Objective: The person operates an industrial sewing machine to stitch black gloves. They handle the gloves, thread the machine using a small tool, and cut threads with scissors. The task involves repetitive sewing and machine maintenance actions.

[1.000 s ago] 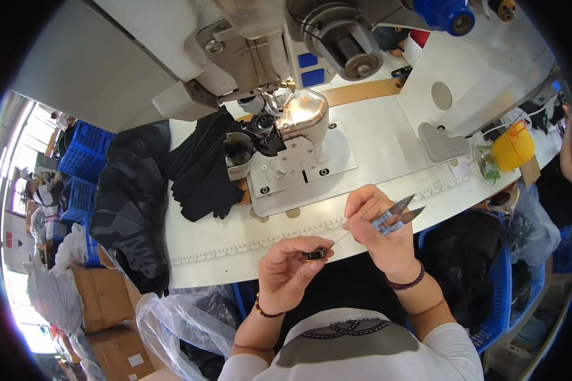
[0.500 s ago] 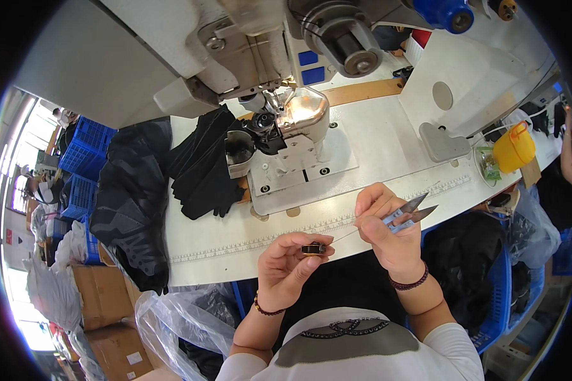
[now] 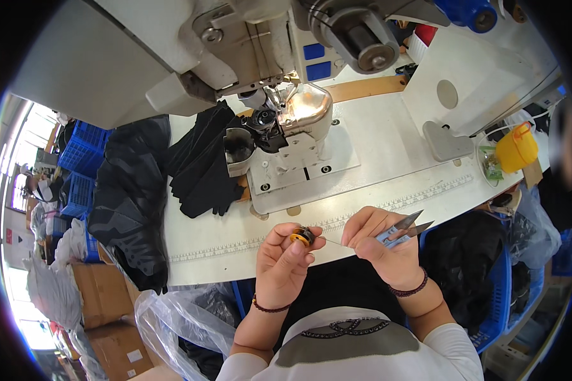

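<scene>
Lying far left, blue crates (image 3: 82, 152) sit stacked by a bright window, with cardboard boxes (image 3: 105, 305) and clear plastic bags (image 3: 171, 324) nearer, below the table edge. Dark fabric (image 3: 130, 203) drapes over the left end of the white table (image 3: 388, 143), and a smaller pile of black cloth pieces (image 3: 203, 165) lies on the tabletop just beside the sewing machine (image 3: 235, 44), whose shiny presser area (image 3: 305, 111) sits above a white plate. A ruler strip (image 3: 235, 247) runs along the near edge of the table.

Near the middle, the left hand (image 3: 283, 267) is raised over the table's near edge, fingers and thumb clamped on a small orange-and-black bobbin (image 3: 300, 236) held at the fingertips. A thin thread (image 3: 332, 242) runs right from the bobbin to the right hand (image 3: 384, 244), whose thumb and forefinger pinch it together. That same hand grips blue-handled snips (image 3: 403, 230) in the remaining fingers, blades apart and pointing right and away. Both wrists wear dark bead bracelets.

Farther right, a yellow cup (image 3: 516, 147) stands in a clear tub (image 3: 489, 166) on the table's right end, well apart from the hands.
</scene>
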{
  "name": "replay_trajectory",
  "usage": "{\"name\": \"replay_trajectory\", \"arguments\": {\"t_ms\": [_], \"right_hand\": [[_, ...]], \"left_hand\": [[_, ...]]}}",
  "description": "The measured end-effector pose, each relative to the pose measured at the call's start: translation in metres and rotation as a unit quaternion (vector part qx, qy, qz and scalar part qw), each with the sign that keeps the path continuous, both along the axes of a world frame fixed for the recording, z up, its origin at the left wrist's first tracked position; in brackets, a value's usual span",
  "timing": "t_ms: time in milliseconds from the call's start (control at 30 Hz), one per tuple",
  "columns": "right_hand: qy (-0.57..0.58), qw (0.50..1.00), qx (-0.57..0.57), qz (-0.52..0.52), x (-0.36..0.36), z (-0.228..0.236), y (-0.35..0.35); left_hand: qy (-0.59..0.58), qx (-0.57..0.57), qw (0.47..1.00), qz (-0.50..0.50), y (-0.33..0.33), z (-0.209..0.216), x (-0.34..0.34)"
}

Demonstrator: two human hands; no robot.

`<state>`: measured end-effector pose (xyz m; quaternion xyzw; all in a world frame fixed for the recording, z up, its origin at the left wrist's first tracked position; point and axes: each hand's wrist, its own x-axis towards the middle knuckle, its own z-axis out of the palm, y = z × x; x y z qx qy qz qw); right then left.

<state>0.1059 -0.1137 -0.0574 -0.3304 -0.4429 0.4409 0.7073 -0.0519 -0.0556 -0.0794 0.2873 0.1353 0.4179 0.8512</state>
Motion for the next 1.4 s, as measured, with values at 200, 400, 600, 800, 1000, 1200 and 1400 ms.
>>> {"name": "replay_trajectory", "arguments": {"t_ms": [200,400,600,800,1000,1200,1400], "right_hand": [[0.016,1.0,-0.014,0.015,-0.004,-0.011,-0.002],[0.02,0.999,-0.027,0.029,-0.005,-0.018,-0.005],[0.023,0.998,-0.034,0.049,-0.004,-0.018,-0.007],[0.064,0.994,-0.047,0.079,-0.002,-0.022,-0.009],[0.166,0.976,-0.045,0.136,0.0,-0.015,-0.007],[0.172,0.976,-0.023,0.133,0.003,-0.013,-0.001],[0.173,0.979,-0.025,0.109,0.001,-0.008,0.014]], "left_hand": [[-0.023,-0.045,0.999,0.015,-0.004,0.008,-0.003],[-0.025,-0.047,0.998,0.024,-0.006,0.009,-0.003],[-0.036,-0.06,0.997,0.014,-0.007,0.007,-0.004],[-0.096,-0.186,0.976,-0.066,-0.004,0.005,-0.007],[-0.105,-0.198,0.97,-0.094,-0.006,0.003,-0.005],[-0.012,-0.034,0.999,-0.018,-0.009,0.002,-0.006],[0.119,0.077,0.988,0.059,-0.016,0.006,-0.006]]}}
